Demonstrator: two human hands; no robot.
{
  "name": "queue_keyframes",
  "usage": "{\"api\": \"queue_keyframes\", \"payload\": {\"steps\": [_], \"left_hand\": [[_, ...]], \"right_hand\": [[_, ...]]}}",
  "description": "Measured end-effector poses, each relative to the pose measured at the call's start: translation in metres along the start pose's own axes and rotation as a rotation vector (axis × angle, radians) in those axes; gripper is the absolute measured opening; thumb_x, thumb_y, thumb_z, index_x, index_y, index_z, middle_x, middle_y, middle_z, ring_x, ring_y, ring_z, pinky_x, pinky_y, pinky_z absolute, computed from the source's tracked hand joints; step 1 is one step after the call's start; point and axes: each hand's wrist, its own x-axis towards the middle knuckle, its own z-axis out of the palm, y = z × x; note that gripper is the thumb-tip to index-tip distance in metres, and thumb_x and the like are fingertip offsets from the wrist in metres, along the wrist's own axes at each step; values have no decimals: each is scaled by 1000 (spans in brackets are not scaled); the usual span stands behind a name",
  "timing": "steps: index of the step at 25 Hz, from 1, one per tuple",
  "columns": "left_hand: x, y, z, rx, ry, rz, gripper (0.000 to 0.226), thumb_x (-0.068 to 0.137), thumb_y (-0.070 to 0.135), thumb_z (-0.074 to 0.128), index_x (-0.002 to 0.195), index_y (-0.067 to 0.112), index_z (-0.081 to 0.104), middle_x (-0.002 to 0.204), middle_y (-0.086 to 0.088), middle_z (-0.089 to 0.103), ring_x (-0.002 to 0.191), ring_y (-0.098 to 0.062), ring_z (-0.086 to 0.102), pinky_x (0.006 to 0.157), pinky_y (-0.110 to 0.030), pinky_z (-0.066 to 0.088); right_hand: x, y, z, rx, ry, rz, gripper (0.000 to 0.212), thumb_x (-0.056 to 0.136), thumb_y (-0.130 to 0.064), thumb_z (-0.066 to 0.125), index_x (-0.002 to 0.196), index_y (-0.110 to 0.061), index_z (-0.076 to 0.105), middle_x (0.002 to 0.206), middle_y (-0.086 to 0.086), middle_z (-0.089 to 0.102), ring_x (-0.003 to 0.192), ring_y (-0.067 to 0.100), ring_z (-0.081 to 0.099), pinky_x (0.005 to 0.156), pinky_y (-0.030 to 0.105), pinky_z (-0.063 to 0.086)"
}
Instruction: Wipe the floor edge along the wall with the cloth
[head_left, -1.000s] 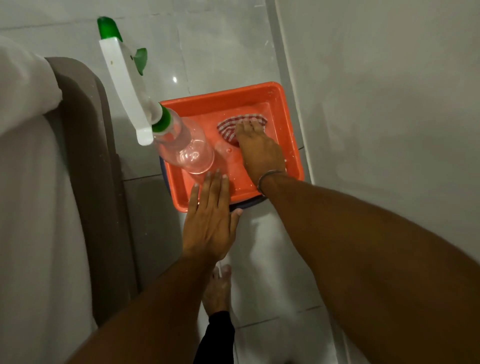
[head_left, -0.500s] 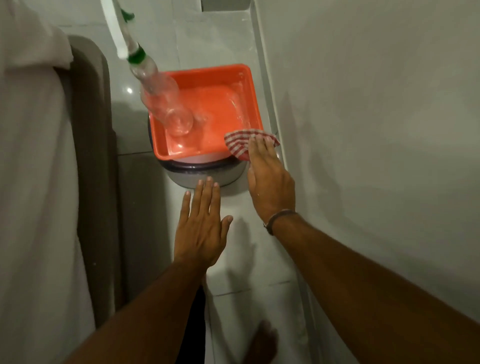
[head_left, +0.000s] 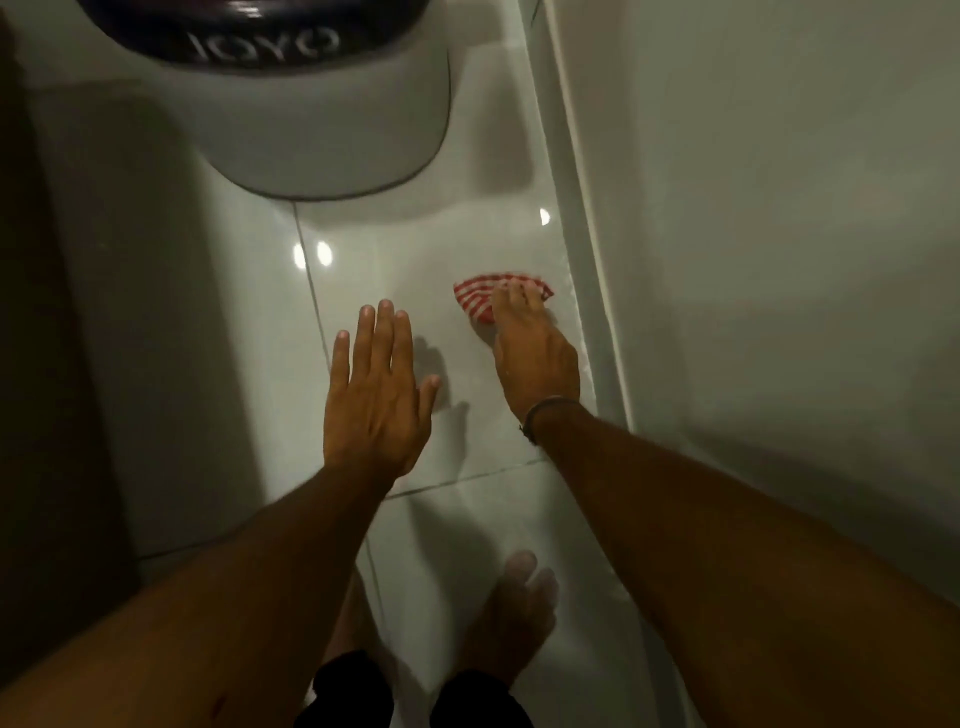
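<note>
A red-and-white checked cloth (head_left: 480, 299) lies on the glossy white floor tiles (head_left: 395, 270), close to the skirting strip (head_left: 587, 291) at the foot of the grey wall (head_left: 779, 260). My right hand (head_left: 535, 358) presses down on the cloth with its fingers over the near half; a thin bracelet circles the wrist. To the left of it, my left hand (head_left: 376, 395) hovers flat over the tiles with straight fingers, holding nothing.
A grey round container (head_left: 332, 130) with a dark lid stands on the floor at the top. A dark furniture side (head_left: 62, 312) runs down the left. My bare feet (head_left: 511, 618) stand on the tiles at the bottom.
My right hand took the cloth out of the orange tray and down onto the floor by the wall. The view has tilted down; the tray and spray bottle are out of sight.
</note>
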Motion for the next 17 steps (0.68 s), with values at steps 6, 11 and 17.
{"api": "queue_keyframes", "payload": {"steps": [6,11,17], "left_hand": [[82,-17,82,-29,116,54,90,108,65,15,175,5,6,185,-19,2,172,-36,-2,137,-54,-2],[105,-17,119,-33,185,80,84,111,60,22,176,10,3,186,-17,-4,172,-34,-7,136,-55,-6],[109,-24,137,-40,329,91,79,110,55,24,177,15,8,186,-15,2,172,-32,-1,137,-54,-6]], "right_hand": [[63,28,79,-67,103,56,61,108,-23,51,161,-6,27,170,18,31,160,36,23,125,48,34],[70,42,98,-67,250,-60,73,107,-49,26,165,-7,14,175,16,17,163,34,13,133,50,12],[80,52,107,13,305,-113,62,109,-37,32,164,-10,21,174,14,22,162,35,15,132,50,11]]}}
